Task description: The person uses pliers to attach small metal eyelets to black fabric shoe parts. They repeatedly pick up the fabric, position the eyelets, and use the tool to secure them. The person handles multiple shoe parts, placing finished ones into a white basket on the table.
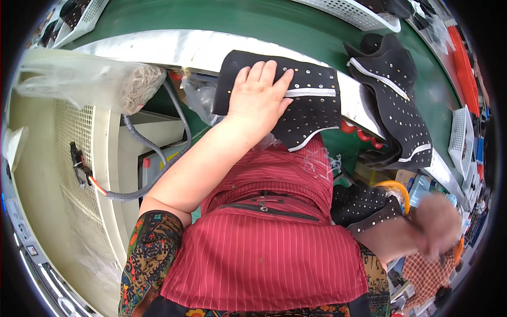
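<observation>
A black studded material piece (311,113) with white trim strips lies over the near metal edge and hangs toward my lap. My left hand (259,95) rests flat on it, fingers spread. Out to the right, my right hand (437,224) is smeared by motion, so its fingers and anything in them cannot be made out. Close to that forearm are more black studded pieces (364,205) beside an orange-yellow curved handle or tube (396,189). A stack of similar black studded pieces (393,105) drapes over the edge at the right.
Behind the metal edge (158,46) runs a green work surface (211,16). White plastic baskets (364,17) stand along its far side and at the right (460,140). At left, a cream machine cabinet (100,174) carries a grey hose (182,116) and a clear plastic bag (74,76).
</observation>
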The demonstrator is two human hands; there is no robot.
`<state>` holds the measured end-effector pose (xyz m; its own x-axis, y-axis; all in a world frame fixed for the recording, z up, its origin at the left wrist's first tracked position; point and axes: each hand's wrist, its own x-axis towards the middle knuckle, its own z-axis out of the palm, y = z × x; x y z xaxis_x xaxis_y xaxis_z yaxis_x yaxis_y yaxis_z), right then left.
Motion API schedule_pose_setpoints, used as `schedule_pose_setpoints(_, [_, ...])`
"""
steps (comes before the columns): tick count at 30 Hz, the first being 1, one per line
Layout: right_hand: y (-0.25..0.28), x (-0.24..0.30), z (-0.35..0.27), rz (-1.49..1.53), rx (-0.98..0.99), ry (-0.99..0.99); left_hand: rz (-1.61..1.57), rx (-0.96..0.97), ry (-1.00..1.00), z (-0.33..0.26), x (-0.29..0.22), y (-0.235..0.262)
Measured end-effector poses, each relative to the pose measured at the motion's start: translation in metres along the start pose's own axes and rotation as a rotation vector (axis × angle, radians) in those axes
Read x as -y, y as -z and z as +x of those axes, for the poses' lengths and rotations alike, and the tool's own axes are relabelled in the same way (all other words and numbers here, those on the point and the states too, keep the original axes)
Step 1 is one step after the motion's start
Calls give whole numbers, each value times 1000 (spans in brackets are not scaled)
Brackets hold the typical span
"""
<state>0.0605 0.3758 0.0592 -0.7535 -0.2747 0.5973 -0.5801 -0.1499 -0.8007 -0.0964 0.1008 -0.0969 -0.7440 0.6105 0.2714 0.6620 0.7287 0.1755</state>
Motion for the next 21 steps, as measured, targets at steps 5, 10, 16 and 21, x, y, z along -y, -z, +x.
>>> schedule_pose_setpoints(5, [-78,-86,67,-147,-405,-677,34,-24,-16,-4,2,-5])
schedule_pose_setpoints(10, [-94,-165,131,-100,-151,-851,-37,-87,-6,-7,7,-6])
schedule_pose_setpoints(16, [-97,-254,144,-87,-96,-1075,-251,-165,-18,-9,33,-2])
schedule_pose_setpoints(21, [-89,-262,142,-19,-164,-1136,-303,-296,29,-26,80,2])
